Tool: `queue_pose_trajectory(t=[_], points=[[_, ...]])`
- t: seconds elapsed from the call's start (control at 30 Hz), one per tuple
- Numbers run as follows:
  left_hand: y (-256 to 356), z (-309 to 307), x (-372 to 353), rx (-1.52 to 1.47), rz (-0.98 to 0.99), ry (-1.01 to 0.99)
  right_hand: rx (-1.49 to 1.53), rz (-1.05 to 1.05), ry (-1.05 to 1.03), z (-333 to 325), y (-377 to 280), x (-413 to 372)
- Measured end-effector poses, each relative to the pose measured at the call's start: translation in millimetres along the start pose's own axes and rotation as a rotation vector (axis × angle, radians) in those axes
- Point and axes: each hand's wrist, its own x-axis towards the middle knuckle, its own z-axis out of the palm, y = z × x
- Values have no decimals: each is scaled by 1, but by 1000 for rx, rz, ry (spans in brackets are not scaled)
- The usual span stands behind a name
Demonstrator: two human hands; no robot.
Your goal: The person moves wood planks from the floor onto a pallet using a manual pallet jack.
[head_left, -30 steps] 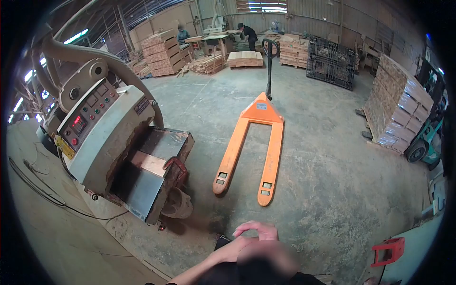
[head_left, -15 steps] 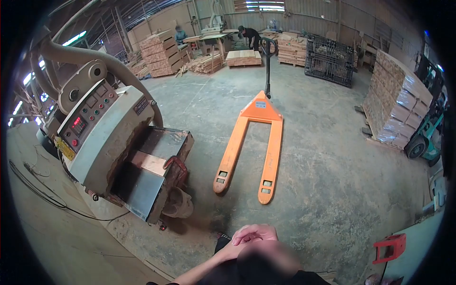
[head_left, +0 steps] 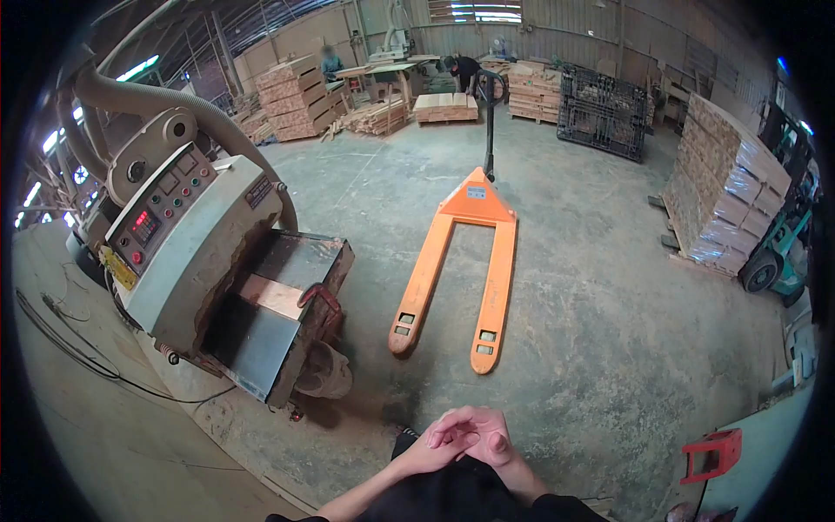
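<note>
My left hand (head_left: 435,450) and my right hand (head_left: 489,435) are brought together in front of my body, at the bottom middle of the view. The fingers of the right hand curl over those of the left, with its thumb showing at the right side. Both hands are loosely closed against each other, and I see no object in them. Beyond them on the concrete floor stands an orange pallet jack (head_left: 477,209), its two forks pointing towards me and its dark handle upright at the far end.
A woodworking machine (head_left: 200,235) with a control panel stands left, a bucket (head_left: 326,370) beside it. A wrapped wood stack (head_left: 726,183) and a forklift (head_left: 778,252) are at right, near a red stand (head_left: 711,454). Two people work among lumber stacks (head_left: 296,96) at the back.
My hands have shifted slightly and the right hand has turned, so its thumb and palm side show more. The person in black at the back bends lower over the boards.
</note>
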Motion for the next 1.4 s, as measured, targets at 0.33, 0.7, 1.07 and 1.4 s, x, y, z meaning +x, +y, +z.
queue_pose_trajectory(t=[0.33,0.7,1.07,1.4], points=[[-4,0,2,-36,-7,23,-54,8,-20,-1,0,4],[-17,2,7,392,447,214,61,120,29,-1,-2,9],[-10,-54,28,386,118,-39,91,-17,-26,1,16,43],[3,-163,76,374,68,-208,-150,-103,-66,0,43,143]])
